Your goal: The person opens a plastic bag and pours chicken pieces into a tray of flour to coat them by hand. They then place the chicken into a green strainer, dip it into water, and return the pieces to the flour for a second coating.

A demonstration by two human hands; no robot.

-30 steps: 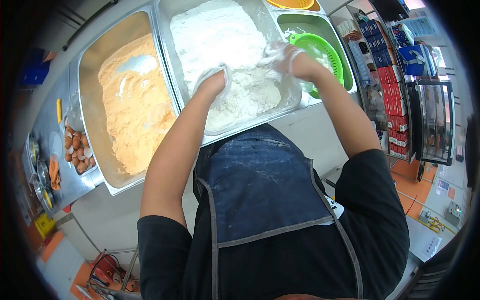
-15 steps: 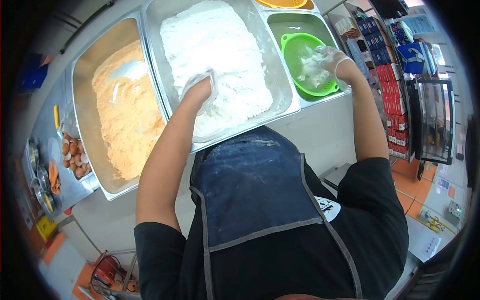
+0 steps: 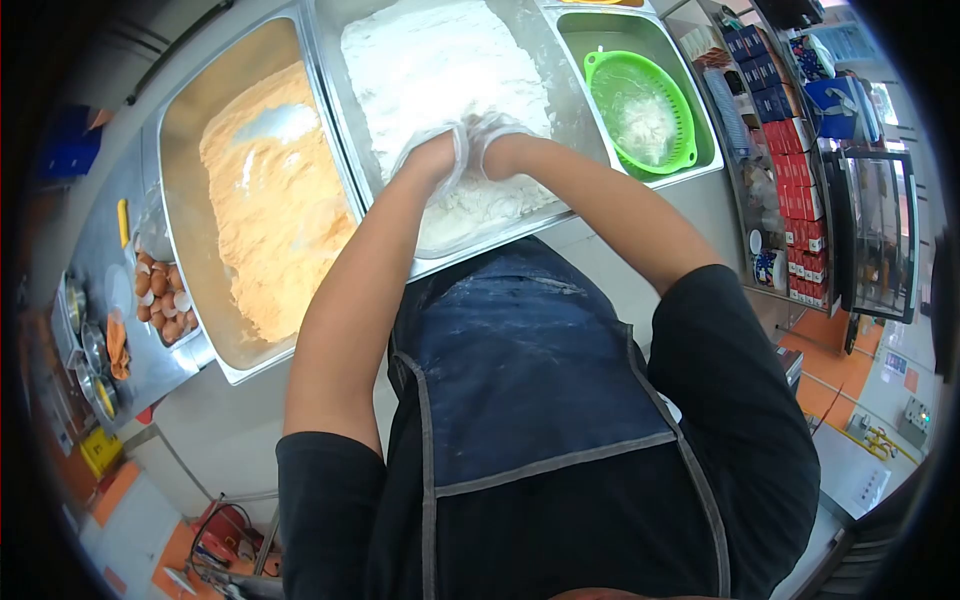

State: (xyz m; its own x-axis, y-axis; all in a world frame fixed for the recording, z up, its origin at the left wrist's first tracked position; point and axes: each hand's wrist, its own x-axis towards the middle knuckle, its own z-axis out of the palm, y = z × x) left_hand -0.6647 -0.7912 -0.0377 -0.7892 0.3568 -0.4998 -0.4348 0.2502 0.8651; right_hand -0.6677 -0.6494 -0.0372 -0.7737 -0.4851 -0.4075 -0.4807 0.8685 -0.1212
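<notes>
Both of my hands wear clear plastic gloves and are in the white flour [image 3: 430, 60] of the middle metal tray [image 3: 345, 120]. My left hand [image 3: 440, 150] is at the near part of the flour, its fingers hidden. Close beside it on the right is my right hand [image 3: 497, 145], its fingers also hidden. To the right, a green strainer [image 3: 683, 125] sits in a smaller metal tray [image 3: 708, 150] with a white floury clump [image 3: 648, 128] inside. The left metal tray [image 3: 185, 210] holds orange-yellow powder [image 3: 265, 215].
Left of the trays lie brown eggshells [image 3: 160, 295], a yellow-handled tool [image 3: 123, 222], an orange cloth [image 3: 118, 348] and metal bowls [image 3: 97, 385]. On the right stands a shelf with red boxes [image 3: 795, 190] and blue boxes [image 3: 765, 75].
My right hand has moved left from the green strainer into the middle tray, beside my left hand. The view has shifted slightly, so the trays appear a little farther right.
</notes>
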